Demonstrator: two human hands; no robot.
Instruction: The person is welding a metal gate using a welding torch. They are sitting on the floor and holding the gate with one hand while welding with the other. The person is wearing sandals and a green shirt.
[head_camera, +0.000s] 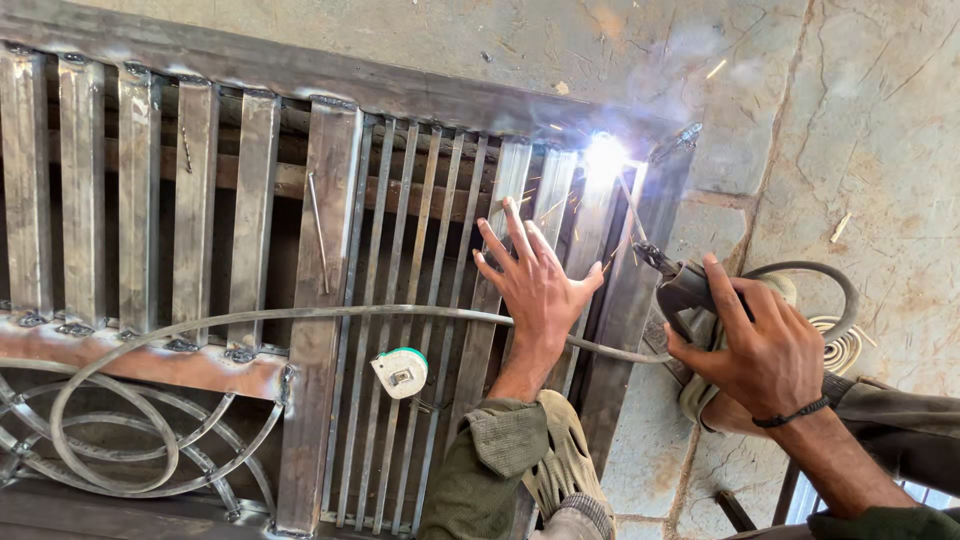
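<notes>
Right hand fingers clenched round the welding holder — its rod tip sparks at the metal gate frame's top corner. Left hand fingers released, spread flat on the bars. A tape measure lies nearby.

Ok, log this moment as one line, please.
left hand: flat on metal gate bars | right hand: gripping electrode holder | arc: sparking at top rail | tape measure: on bars
</notes>
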